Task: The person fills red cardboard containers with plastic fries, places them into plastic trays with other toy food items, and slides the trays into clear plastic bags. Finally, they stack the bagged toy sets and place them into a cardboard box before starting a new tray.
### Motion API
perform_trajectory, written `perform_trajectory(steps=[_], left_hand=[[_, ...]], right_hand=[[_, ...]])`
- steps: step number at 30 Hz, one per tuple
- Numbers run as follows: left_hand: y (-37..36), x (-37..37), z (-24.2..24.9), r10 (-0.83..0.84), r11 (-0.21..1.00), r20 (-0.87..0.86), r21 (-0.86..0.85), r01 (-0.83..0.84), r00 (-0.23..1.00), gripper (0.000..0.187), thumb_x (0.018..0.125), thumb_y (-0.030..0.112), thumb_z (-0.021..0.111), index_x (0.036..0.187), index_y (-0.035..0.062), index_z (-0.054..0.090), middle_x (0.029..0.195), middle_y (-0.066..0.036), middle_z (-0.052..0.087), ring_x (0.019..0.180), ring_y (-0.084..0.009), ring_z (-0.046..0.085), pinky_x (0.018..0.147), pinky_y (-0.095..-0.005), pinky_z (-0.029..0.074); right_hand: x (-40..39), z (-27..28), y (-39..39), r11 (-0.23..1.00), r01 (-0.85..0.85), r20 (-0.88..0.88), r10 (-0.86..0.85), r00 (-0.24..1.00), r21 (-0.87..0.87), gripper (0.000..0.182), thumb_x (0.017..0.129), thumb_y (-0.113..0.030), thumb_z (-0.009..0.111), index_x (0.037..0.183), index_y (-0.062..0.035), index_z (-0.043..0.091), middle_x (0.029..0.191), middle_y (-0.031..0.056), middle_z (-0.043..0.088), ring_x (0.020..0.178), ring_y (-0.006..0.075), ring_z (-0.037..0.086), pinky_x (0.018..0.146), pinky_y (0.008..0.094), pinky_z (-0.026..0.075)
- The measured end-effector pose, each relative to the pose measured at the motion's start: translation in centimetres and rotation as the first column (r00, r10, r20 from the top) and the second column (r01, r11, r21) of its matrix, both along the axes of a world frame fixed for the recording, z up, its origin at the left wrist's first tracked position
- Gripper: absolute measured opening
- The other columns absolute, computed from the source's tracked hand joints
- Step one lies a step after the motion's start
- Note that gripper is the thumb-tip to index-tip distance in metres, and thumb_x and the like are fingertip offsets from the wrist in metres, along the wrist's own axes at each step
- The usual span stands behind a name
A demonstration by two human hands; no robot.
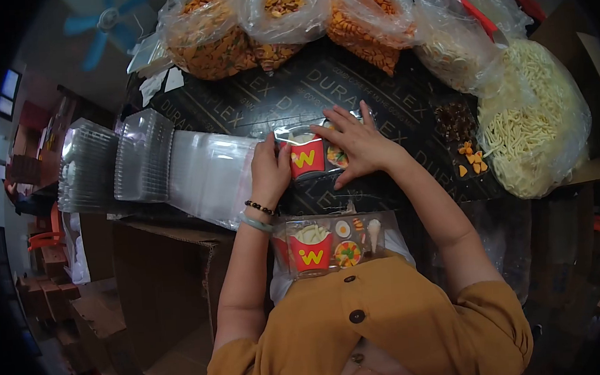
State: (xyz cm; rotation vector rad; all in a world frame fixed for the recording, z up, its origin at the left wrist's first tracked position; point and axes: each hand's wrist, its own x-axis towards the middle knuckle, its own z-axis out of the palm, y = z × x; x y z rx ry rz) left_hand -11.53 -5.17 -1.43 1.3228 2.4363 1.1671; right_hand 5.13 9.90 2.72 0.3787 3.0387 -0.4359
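Note:
A clear plastic pack (pixel 309 173) lies on the dark table in front of me, with a red toy fries box (pixel 305 158) marked by a yellow W and a small toy pizza (pixel 337 156) inside. At its left edge, my left hand (pixel 270 165) grips with thumb and fingers. My right hand (pixel 358 145) is spread flat over the right part, fingers apart, hiding some contents. Another clear pack (pixel 336 221) rests at my lap, showing fries, an egg, a pizza and an ice cream cone.
Stacked clear plastic trays (pixel 143 156) and flat clear bags (pixel 209 167) lie to the left. Bags of small orange pieces (pixel 213 52) line the back. A bag of pale sticks (pixel 526 125) and loose brown and orange pieces (pixel 473 157) are right. A cardboard box (pixel 169 292) stands lower left.

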Motion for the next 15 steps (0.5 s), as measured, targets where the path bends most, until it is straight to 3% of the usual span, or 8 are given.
perform_trajectory(steps=[2,3,8,11,13,14,15], left_hand=[[0.5,0.2,0.1,0.014,0.996,0.04,-0.09,-0.011,0.999,0.039,0.085,0.017,0.056,0.116,-0.0071,0.051,0.09,-0.024,0.056,0.084,-0.0367,0.056,0.073,-0.0401,0.046],[0.7,0.2,-0.1,0.005,0.999,-0.044,-0.048,-0.007,0.999,0.035,0.085,0.015,0.055,0.112,-0.0073,0.054,0.084,-0.023,0.057,0.079,-0.0381,0.057,0.07,-0.0408,0.046],[0.7,-0.1,0.4,-0.048,0.989,-0.12,-0.145,0.031,0.992,0.034,0.085,0.014,0.055,0.111,-0.0069,0.055,0.089,-0.024,0.056,0.082,-0.0377,0.056,0.072,-0.0405,0.046],[0.3,0.1,0.4,-0.043,0.999,-0.12,-0.036,0.039,0.992,0.043,0.084,0.015,0.058,0.12,-0.0058,0.049,0.092,-0.021,0.056,0.087,-0.0348,0.055,0.075,-0.0401,0.045],[0.1,0.5,0.1,-0.033,0.999,-0.076,-0.032,0.031,0.997,0.046,0.083,0.016,0.059,0.122,-0.0055,0.047,0.092,-0.02,0.056,0.085,-0.034,0.055,0.074,-0.0392,0.046],[0.1,0.5,-0.1,-0.004,0.999,-0.029,-0.036,0.003,1.0,0.049,0.082,0.016,0.061,0.124,-0.0052,0.045,0.091,-0.019,0.056,0.083,-0.0332,0.056,0.073,-0.0383,0.046],[0.1,0.6,0.1,0.032,1.0,0.103,-0.002,-0.031,0.994,0.052,0.079,0.012,0.064,0.124,-0.0057,0.046,0.087,-0.014,0.057,0.075,-0.024,0.057,0.069,-0.0314,0.047]], right_hand=[[0.0,-0.8,0.0,0.998,-0.029,-0.04,0.031,0.999,0.047,0.115,0.046,-0.065,0.075,0.141,-0.0234,0.026,0.144,0.0188,0.023,0.135,0.0366,0.017,0.105,0.0615,0.001],[0.1,-1.0,-0.4,0.997,-0.015,-0.077,0.02,0.997,0.07,0.112,0.049,-0.068,0.071,0.141,-0.0235,0.027,0.143,0.0192,0.024,0.135,0.0374,0.018,0.105,0.0608,0.002],[-1.3,-2.6,-2.2,0.992,0.065,-0.169,-0.047,0.985,0.104,0.102,0.056,-0.075,0.062,0.139,-0.0237,0.032,0.142,0.0198,0.025,0.133,0.0395,0.02,0.106,0.0585,0.006],[-1.4,-2.9,-2.0,0.981,0.102,-0.231,-0.062,0.971,0.163,0.101,0.058,-0.078,0.056,0.139,-0.0222,0.033,0.14,0.0216,0.03,0.131,0.0383,0.025,0.106,0.057,0.005],[-0.9,-3.0,-1.5,0.986,0.083,-0.377,-0.022,0.926,0.146,0.09,0.068,-0.068,0.058,0.137,-0.0157,0.035,0.14,0.0204,0.03,0.13,0.0358,0.028,0.106,0.0577,0.009],[-0.4,-2.9,-0.9,0.984,0.092,-0.373,-0.03,0.927,0.151,0.09,0.068,-0.068,0.058,0.137,-0.0157,0.035,0.14,0.0204,0.03,0.13,0.0358,0.028,0.106,0.0577,0.009],[0.6,-2.7,0.0,0.975,0.219,-0.483,-0.205,0.851,-0.028,0.077,0.075,-0.055,0.06,0.135,-0.0125,0.038,0.139,0.0201,0.032,0.13,0.0337,0.03,0.106,0.0525,0.014]])
